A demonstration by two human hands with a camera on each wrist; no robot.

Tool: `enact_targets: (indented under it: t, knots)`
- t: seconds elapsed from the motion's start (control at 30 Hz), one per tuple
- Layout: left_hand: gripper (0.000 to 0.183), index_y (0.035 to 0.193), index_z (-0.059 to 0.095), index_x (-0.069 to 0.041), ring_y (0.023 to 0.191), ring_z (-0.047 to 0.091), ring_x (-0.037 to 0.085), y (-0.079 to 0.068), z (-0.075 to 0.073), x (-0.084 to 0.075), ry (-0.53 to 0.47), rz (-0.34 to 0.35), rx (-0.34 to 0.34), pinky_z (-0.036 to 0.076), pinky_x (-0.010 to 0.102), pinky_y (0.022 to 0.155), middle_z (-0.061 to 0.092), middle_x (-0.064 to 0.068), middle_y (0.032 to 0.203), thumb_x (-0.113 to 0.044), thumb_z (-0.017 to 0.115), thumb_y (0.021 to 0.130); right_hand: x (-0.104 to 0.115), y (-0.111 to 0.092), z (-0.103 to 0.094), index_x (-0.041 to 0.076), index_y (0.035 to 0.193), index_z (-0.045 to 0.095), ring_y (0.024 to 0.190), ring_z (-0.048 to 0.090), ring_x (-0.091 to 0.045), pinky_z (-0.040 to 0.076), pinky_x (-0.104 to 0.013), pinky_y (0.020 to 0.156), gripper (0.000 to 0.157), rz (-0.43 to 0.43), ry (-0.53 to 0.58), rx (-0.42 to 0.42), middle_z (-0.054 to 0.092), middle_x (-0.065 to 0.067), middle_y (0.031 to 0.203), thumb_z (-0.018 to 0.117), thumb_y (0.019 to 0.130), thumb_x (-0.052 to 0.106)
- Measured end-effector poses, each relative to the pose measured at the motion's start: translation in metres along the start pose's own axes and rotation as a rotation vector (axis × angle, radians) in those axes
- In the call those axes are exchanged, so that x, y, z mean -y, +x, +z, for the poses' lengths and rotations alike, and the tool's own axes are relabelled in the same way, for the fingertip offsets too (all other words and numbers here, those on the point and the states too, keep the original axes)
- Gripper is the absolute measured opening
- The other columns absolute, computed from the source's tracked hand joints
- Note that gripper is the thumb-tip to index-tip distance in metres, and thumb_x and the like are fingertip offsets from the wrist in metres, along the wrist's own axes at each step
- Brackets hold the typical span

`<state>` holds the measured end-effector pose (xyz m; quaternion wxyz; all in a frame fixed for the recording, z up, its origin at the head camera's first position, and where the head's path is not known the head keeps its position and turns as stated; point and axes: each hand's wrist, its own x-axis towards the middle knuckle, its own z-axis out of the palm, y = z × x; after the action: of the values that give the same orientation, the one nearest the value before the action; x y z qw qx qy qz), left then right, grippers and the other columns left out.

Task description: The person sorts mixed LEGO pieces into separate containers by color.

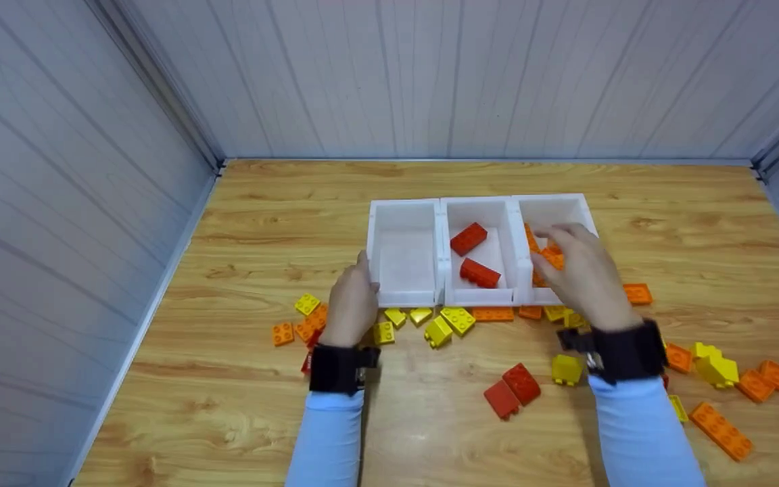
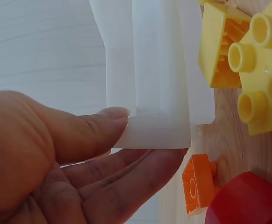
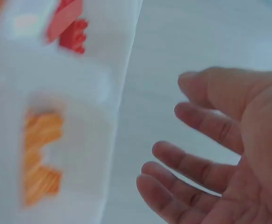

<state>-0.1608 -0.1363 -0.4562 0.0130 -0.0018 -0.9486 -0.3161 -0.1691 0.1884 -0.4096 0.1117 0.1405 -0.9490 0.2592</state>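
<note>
Your left hand (image 1: 352, 304) grips the left end of the white three-compartment tray (image 1: 406, 297), thumb on one face of the wall and fingers on the other. Your right hand (image 1: 585, 277) hangs over the right compartment, fingers loosely bent and parted, holding nothing.

Tray: on the surface (image 1: 261, 237), long side toward you. Looks like smooth, stiff plastic, thin-walled; likely light enough to slide if bumped, so your left hand's place on the end wall seems a sound brace. Seams show between compartments; whether it is one piece or joined bins, can't tell. Best hold: end walls, not the seams.

Within the tray: orange bricks (image 1: 553, 257) under your right hand; two red bricks, one far (image 1: 468, 239), one near (image 1: 479, 273), in the middle compartment.

Outside: yellow studded brick (image 1: 457, 320) among others just before the front wall; a red pair (image 1: 522, 383) nearer you; a long orange brick (image 1: 721, 431) off to your right. All likely light, rigid, hard to break, a little slick. Pinch them across opposite flat sides; sloped faces could slip from your fingertips.
</note>
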Motion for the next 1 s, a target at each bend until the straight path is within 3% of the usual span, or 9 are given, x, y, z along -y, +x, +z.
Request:
enact_targets:
  t: [0.17, 0.37, 0.47, 0.7, 0.87, 1.0]
  knots:
    - [0.057, 0.148, 0.034, 0.009, 0.111, 0.060, 0.039, 0.002, -0.001, 0.000, 0.004, -0.003, 0.011, 0.050, 0.046, 0.095, 0.060, 0.028, 0.123, 0.001, 0.058, 0.097, -0.023, -0.036, 0.005, -0.013, 0.124, 0.061, 0.104, 0.057, -0.050, 0.045, -0.061, 0.087, 0.030, 0.148, 0.002, -0.206, 0.060, -0.035, 0.115, 0.054, 0.100, 0.004]
    - [0.057, 0.149, 0.034, 0.007, 0.113, 0.059, 0.037, 0.001, -0.002, 0.001, 0.004, -0.016, 0.012, 0.049, 0.045, 0.096, 0.060, 0.026, 0.123, 0.000, 0.058, 0.098, -0.041, -0.041, 0.010, -0.011, 0.124, 0.063, 0.087, 0.058, -0.048, 0.047, -0.059, 0.072, 0.032, 0.267, -0.003, -0.386, 0.061, -0.033, 0.102, 0.049, 0.104, 0.009]
    - [0.057, 0.149, 0.035, 0.006, 0.114, 0.059, 0.037, 0.001, -0.001, 0.001, -0.009, -0.007, 0.013, 0.048, 0.045, 0.097, 0.060, 0.026, 0.124, 0.001, 0.059, 0.097, -0.051, -0.043, 0.007, -0.012, 0.122, 0.063, 0.088, 0.058, -0.048, 0.047, -0.059, 0.075, 0.032, 0.315, -0.001, -0.375, 0.061, -0.033, 0.102, 0.049, 0.104, 0.010]
    - [0.052, 0.145, 0.042, 0.001, 0.112, 0.061, 0.035, 0.005, 0.004, 0.002, -0.046, 0.016, -0.030, 0.049, 0.046, 0.096, 0.063, 0.023, 0.120, 0.003, 0.059, 0.096, -0.065, -0.044, 0.005, -0.013, 0.131, 0.056, 0.089, 0.063, -0.048, 0.049, -0.056, 0.073, 0.041, 0.420, 0.050, -0.157, 0.062, -0.035, 0.114, 0.047, 0.106, 0.019]
    - [0.058, 0.152, 0.032, 0.003, 0.120, 0.056, 0.036, 0.006, 0.010, 0.004, -0.075, -0.001, -0.050, 0.045, 0.044, 0.101, 0.058, 0.026, 0.131, 0.005, 0.054, 0.098, -0.069, -0.042, 0.011, -0.011, 0.130, 0.058, 0.094, 0.063, -0.048, 0.050, -0.057, 0.077, 0.040, 0.456, 0.075, -0.188, 0.064, -0.032, 0.115, 0.052, 0.104, 0.019]
    - [0.059, 0.152, 0.029, 0.006, 0.123, 0.054, 0.036, 0.005, 0.012, 0.005, -0.100, 0.015, -0.065, 0.044, 0.045, 0.103, 0.054, 0.027, 0.135, 0.008, 0.052, 0.098, -0.074, -0.040, 0.016, -0.010, 0.124, 0.064, 0.096, 0.062, -0.050, 0.047, -0.060, 0.082, 0.036, 0.432, 0.067, -0.240, 0.065, -0.031, 0.112, 0.055, 0.102, 0.018]
